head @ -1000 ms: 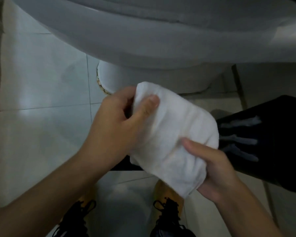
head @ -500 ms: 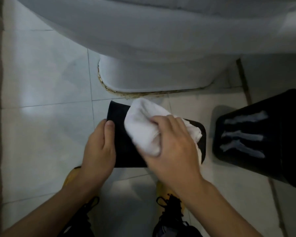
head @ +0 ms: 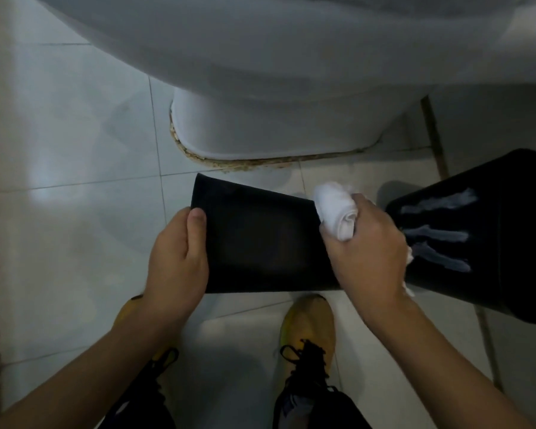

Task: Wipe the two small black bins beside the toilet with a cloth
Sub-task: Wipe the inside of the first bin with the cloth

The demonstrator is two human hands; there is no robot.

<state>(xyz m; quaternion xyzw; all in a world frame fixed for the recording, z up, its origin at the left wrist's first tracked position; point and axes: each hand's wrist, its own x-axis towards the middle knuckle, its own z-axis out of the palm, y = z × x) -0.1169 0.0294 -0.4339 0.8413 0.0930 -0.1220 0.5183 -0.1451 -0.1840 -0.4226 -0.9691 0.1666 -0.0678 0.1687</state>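
Note:
A small black bin (head: 260, 239) is held sideways above the tiled floor, in front of the toilet base. My left hand (head: 177, 258) grips its left end, thumb on top. My right hand (head: 365, 246) holds a bunched white cloth (head: 334, 209) against the bin's right end, which the hand hides. A second black bin (head: 489, 230) with pale streaks on its side stands at the right, just beyond my right hand.
The white toilet (head: 276, 72) fills the top of the view, its base (head: 260, 134) ringed with stained sealant. Pale floor tiles (head: 75, 150) spread to the left. My two feet in yellow shoes (head: 310, 329) with black laces stand below the bin.
The cloth was first held spread in both hands. My left hand then took the bin's left end, and my right hand has wiped the cloth rightward to the bin's right end.

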